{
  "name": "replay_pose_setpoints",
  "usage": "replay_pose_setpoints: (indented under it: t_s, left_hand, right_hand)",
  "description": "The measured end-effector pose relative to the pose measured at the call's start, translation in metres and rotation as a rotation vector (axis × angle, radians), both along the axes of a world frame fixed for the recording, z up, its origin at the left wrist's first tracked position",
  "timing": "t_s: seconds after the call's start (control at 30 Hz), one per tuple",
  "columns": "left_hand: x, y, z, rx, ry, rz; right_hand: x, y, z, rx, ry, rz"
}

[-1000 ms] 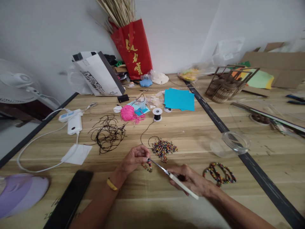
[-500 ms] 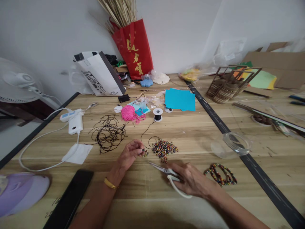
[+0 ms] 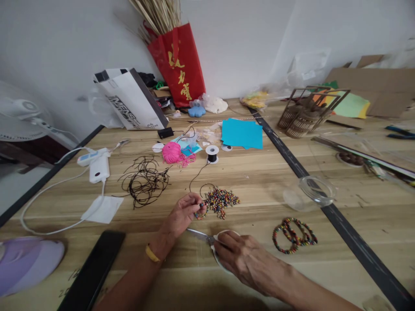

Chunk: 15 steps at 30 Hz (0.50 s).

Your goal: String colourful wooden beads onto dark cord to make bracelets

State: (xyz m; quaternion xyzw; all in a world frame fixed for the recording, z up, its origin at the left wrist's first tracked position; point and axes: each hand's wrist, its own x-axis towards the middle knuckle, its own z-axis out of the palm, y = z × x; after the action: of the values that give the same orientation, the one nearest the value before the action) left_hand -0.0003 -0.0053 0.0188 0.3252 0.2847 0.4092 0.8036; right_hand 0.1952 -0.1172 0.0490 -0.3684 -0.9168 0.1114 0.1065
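My left hand point(image 3: 185, 214) pinches a small string of coloured beads point(image 3: 201, 213) between thumb and fingertips, beside a heap of loose beads point(image 3: 221, 199). White-handled scissors point(image 3: 201, 235) lie low over the tabletop, blades together and pointing left under my left hand. My right hand point(image 3: 244, 259) grips their handles from above, its fingers partly hiding them. Black cord runs from a white spool point(image 3: 212, 153) toward the bead heap. Finished-looking bead bracelets point(image 3: 294, 235) lie to the right of my right hand.
A tangle of black cord point(image 3: 144, 181), pink yarn point(image 3: 171, 152) and blue sheets point(image 3: 242, 134) lie farther back. At the left are a black phone-like slab point(image 3: 94, 268) and a white power bank point(image 3: 99, 166) with cables. A clear round container point(image 3: 317, 191) stands at the right.
My right hand has moved left with the scissors, turning palm down over the handles. My left hand has shifted slightly right, still pinching the bead string. The view has shifted a little.
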Motion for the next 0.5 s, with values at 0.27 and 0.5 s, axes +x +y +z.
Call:
replay_pose_setpoints:
  t_s: [0.27,0.5]
  left_hand:
    - [0.008,-0.019,0.011,0.044,0.047,-0.202]
    - [0.018,-0.030,0.007,0.207,0.252,-0.312]
  right_hand:
    - [0.008,0.015,-0.007,-0.177,0.546,-0.342]
    - [0.004,0.013,-0.001,-0.013,0.304,-0.181]
